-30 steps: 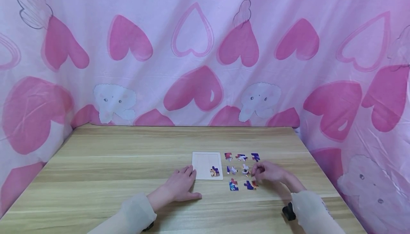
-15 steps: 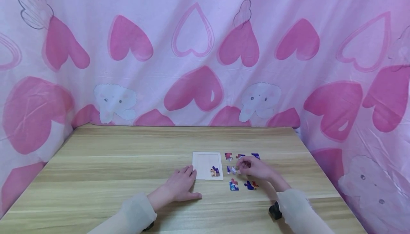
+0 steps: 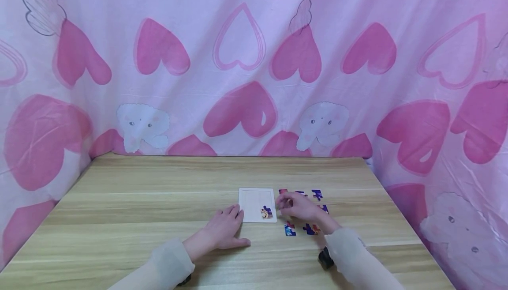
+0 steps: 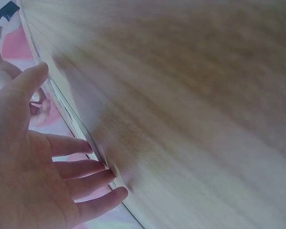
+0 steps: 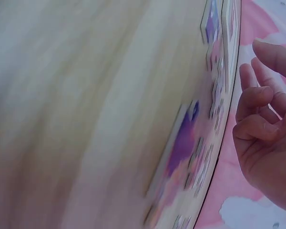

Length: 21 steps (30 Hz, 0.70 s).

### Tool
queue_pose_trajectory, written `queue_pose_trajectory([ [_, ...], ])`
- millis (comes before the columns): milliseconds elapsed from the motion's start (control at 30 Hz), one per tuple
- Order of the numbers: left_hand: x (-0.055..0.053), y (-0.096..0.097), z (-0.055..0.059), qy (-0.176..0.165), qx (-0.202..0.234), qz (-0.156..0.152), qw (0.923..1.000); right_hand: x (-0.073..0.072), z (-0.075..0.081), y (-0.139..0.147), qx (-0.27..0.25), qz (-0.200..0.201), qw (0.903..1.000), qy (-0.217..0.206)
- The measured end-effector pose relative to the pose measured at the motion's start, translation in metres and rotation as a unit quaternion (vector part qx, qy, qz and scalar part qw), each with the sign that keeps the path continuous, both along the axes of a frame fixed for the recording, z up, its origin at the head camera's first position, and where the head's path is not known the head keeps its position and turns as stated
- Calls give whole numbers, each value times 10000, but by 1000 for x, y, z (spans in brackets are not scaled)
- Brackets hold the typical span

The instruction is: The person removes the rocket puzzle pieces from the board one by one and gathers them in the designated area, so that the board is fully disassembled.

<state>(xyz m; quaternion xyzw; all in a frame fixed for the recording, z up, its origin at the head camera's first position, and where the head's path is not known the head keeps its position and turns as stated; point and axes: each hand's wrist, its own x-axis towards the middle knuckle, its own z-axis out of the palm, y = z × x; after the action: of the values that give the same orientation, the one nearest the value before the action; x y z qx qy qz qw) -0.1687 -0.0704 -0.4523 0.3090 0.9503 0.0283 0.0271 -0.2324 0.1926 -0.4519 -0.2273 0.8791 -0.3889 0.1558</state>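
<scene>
In the head view, a white square puzzle tray [image 3: 254,193] lies flat with a single jigsaw piece [image 3: 266,212] in its lower right corner. My left hand [image 3: 224,228] rests on the table, its straight fingertips touching the tray's left edge. Just right of the tray, my right hand [image 3: 297,206] hovers over the loose pieces with loosely bent fingers. The right wrist view shows a gap between the thumb [image 5: 274,55] and the other fingers, and no piece is visible there. The hand hides part of the middle row. A purple-and-red piece [image 3: 290,228] lies nearer me.
Other loose pieces surround the right hand: a red one [image 3: 283,191], a dark one [image 3: 316,194], one by the wrist [image 3: 323,208] and a blue-and-orange one [image 3: 311,228]. The wooden table [image 3: 158,193] ends at a pink heart-patterned curtain [image 3: 238,60].
My right hand has moved left across the loose pieces, from their right side to near the tray, uncovering a piece at the right. The left hand and the tray have stayed put.
</scene>
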Motion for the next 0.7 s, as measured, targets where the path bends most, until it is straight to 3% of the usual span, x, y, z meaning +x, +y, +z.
queue_pose_trajectory([
  [233,0,1,1,7,-32,-6,10000,1,4,-18,127,225,9996,146],
  [700,0,0,-1,46,26,-41,10000,-6,-2,-28,869,418,9943,459],
])
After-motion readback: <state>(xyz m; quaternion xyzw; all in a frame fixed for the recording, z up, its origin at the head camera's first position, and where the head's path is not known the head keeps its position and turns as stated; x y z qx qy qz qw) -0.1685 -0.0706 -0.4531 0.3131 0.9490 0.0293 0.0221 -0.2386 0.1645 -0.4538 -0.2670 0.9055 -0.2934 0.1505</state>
